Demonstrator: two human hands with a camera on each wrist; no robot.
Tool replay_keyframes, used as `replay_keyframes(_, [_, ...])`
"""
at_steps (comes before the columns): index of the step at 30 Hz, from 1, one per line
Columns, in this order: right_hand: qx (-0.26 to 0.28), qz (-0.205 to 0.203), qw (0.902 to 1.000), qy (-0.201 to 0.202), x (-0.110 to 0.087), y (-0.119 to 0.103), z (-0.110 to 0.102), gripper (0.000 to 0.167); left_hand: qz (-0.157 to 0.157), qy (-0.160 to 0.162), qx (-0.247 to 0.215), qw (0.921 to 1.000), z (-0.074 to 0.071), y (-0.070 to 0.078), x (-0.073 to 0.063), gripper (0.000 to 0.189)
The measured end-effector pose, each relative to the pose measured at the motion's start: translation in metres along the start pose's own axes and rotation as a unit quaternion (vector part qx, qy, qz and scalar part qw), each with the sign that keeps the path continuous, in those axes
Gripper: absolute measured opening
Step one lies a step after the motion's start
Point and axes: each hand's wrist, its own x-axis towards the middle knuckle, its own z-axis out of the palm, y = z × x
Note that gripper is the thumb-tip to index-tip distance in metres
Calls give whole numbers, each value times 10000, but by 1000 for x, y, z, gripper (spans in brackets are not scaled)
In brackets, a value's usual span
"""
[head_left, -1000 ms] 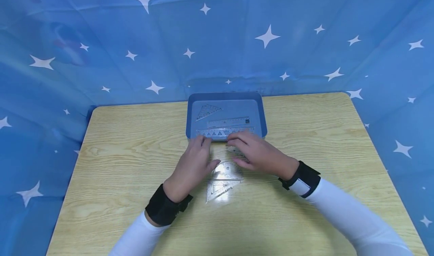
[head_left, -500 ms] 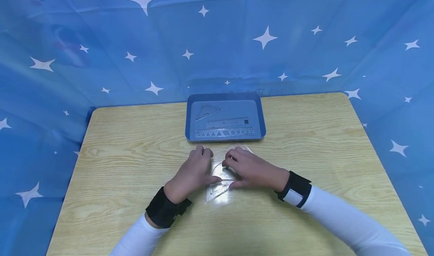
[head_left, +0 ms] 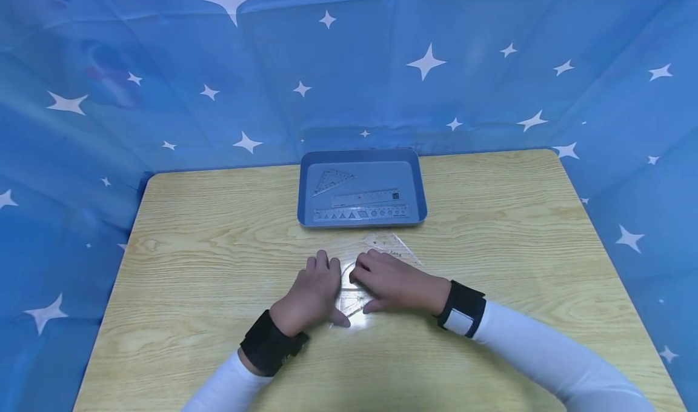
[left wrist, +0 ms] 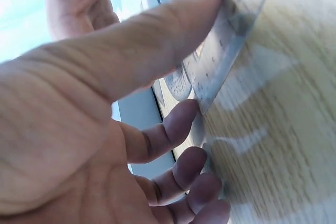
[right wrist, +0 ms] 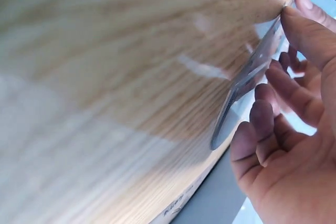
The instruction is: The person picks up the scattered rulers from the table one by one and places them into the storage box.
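A clear set square [head_left: 351,303] lies in front of the person, with a clear protractor [head_left: 347,272] just beyond it, partly covered by the hands. My left hand [head_left: 311,294] is at their left side. In the left wrist view its thumb [left wrist: 173,22] crosses over the set square, and the index fingertip touches one corner. My right hand [head_left: 400,283] reaches over both pieces from the right. In the right wrist view its thumb [right wrist: 307,35] meets one end of the clear plastic, and its curved fingers are beside the edge. Neither hand plainly pinches anything.
Past the hands stands a blue tray [head_left: 422,197]. Inside are a clear set square [head_left: 334,180], a ruler [head_left: 365,197] and a stencil ruler [head_left: 361,212]. Another clear set square [head_left: 397,245] lies between the tray and my right hand. A blue star-print cloth [head_left: 360,66] hangs behind the table.
My right hand has drawn back from the tray's front edge toward the nearer set square, uncovering the farther one. My left hand has also come nearer, with its thumb lower.
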Motion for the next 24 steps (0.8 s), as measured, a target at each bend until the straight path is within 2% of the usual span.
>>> replay_keyframes(7, [-377, -209, 9991, -16, 3, -2, 5, 48, -155, -57, -66, 9998, 4, -3, 1, 81])
replay_keyframes(13, [-452, -218, 9987, 103, 5, 0, 8, 48, -91, 47, -163, 9998, 2, -9, 2, 72])
replay_keyframes(18, [-382, -124, 9989, 236, 7, 1, 9, 47, -105, 55, -337, 9994, 2, -12, 4, 66])
replay_keyframes(24, [-233, 202, 9992, 245, 9, 7, 9, 46, -400, 200, -576, 9973, 0, -17, 8, 66])
